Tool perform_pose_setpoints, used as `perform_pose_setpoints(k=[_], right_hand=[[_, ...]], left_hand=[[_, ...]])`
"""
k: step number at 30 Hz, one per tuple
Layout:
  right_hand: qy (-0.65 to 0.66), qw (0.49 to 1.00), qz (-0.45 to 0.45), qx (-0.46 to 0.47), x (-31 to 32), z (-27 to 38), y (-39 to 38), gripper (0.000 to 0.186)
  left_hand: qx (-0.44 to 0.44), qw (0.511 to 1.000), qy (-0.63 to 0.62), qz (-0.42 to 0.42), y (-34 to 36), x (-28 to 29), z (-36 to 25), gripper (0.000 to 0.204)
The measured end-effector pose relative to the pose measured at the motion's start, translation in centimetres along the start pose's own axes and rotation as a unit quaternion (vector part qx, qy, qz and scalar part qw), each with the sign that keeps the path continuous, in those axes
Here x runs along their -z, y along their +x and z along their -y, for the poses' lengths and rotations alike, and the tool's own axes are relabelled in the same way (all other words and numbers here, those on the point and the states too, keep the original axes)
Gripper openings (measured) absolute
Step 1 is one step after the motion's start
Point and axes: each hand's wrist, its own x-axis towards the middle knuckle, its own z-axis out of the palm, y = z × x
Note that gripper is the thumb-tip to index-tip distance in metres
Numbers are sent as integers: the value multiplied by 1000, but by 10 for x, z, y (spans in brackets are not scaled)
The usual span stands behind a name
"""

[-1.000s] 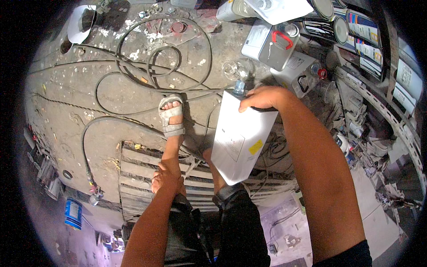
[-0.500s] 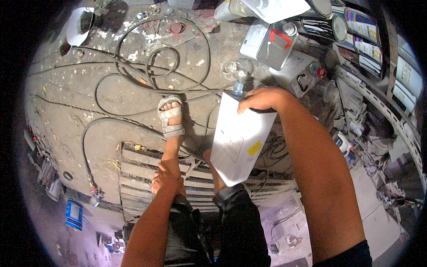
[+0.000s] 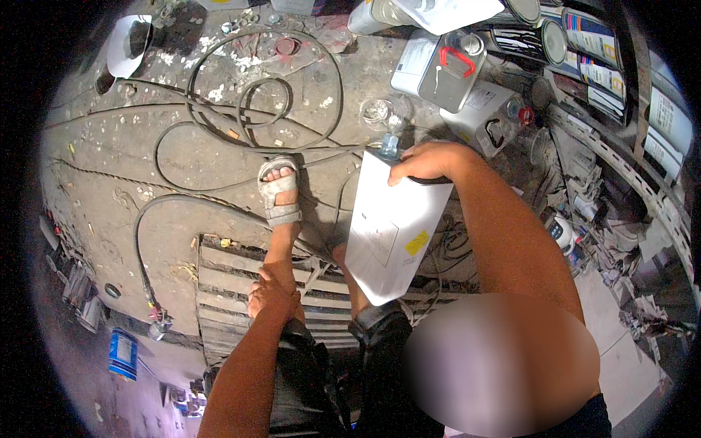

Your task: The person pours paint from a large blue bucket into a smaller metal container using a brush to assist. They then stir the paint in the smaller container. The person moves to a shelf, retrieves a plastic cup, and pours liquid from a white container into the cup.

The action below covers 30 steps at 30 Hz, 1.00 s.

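My right hand [image 3: 431,162] is closed over the far end of a white rectangular can [image 3: 394,226], with its thumb on the near face. The can is tilted, its long white side facing up, and it bears a yellow patch. At its far end shows a small clear bluish piece [image 3: 390,144]; I cannot tell whether that is a spout or liquid. Just beyond it stands a clear plastic container [image 3: 385,113]. My left hand [image 3: 272,296] is wrapped round my left lower leg [image 3: 279,248], below the knee.
Grey-and-white cans [image 3: 442,69] and paint tins [image 3: 591,44] crowd the far right. A dark hose [image 3: 339,80] loops over the stained floor to a spray gun [image 3: 159,326]. Wooden slats [image 3: 234,292] lie below my feet. A blue tin [image 3: 123,354] stands at lower left. A blurred patch hides the lower right.
The view has shifted very slightly. Both hands keep their places, the right on the can and the left on my leg.
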Motion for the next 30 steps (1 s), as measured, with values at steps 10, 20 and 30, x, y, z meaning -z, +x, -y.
perform_pose_setpoints(k=[10,20,30], right_hand=[[-11,1000,-13,-4,0,2,-4,79],[2,1000,-19,17,-9,-2,1,86],[103,971,-210,44,-63,-9,-26,94]], left_hand=[[-2,1000,6,-16,1,-2,0,109],[-15,1000,-15,8,-12,13,0,109],[12,1000,-2,-21,-5,3,-5,109]])
